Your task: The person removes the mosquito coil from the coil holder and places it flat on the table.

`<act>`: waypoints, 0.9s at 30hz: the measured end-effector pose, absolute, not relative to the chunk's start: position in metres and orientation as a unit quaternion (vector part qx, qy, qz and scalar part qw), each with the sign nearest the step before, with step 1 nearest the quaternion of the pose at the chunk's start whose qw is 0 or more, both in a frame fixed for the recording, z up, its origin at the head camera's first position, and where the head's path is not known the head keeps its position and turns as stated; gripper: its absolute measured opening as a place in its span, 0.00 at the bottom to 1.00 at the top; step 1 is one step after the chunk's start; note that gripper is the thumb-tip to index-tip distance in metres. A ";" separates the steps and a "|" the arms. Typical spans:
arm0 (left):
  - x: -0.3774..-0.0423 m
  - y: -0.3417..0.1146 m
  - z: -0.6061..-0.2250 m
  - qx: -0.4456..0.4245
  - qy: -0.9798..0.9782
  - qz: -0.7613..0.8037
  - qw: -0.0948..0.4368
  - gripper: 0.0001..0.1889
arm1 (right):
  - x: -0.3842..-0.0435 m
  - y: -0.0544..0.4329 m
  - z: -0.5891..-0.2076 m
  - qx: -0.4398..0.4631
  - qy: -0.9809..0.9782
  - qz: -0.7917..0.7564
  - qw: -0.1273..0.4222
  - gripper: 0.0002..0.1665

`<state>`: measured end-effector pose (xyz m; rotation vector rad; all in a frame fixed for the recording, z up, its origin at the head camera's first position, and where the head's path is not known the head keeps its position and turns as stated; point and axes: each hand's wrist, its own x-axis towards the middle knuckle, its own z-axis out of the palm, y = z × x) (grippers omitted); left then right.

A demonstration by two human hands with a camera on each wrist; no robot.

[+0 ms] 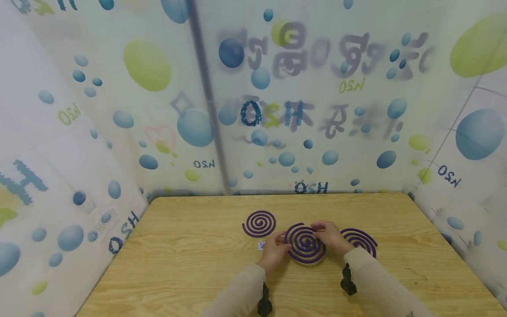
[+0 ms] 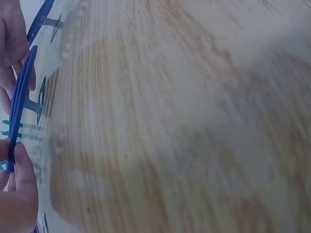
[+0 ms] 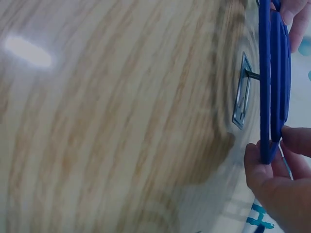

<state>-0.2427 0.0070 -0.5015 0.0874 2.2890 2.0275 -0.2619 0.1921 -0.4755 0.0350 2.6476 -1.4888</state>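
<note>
A dark purple mosquito coil is held by its two sides between both hands over the table. My left hand pinches its left edge between thumb and fingers. On the opposite edge my right hand grips the coil near its upper right. Under the coil a small metal stand shows in the right wrist view, its stem reaching the coil's underside. Seen edge-on in the left wrist view, the coil runs between the two hands.
A second purple coil sits at the back left. Partly behind my right wrist lies a third coil. A small white card lies beside my left hand. The wooden table ends at a printed curtain.
</note>
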 end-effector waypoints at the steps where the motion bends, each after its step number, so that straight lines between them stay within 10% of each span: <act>1: -0.243 0.007 -0.501 0.027 0.749 0.661 0.039 0.23 | -0.262 0.191 -0.476 0.014 0.869 -0.492 0.050 0.17; 27: -0.246 0.007 -0.498 0.006 0.738 0.674 0.032 0.19 | -0.265 0.195 -0.479 0.030 0.834 -0.541 0.108 0.18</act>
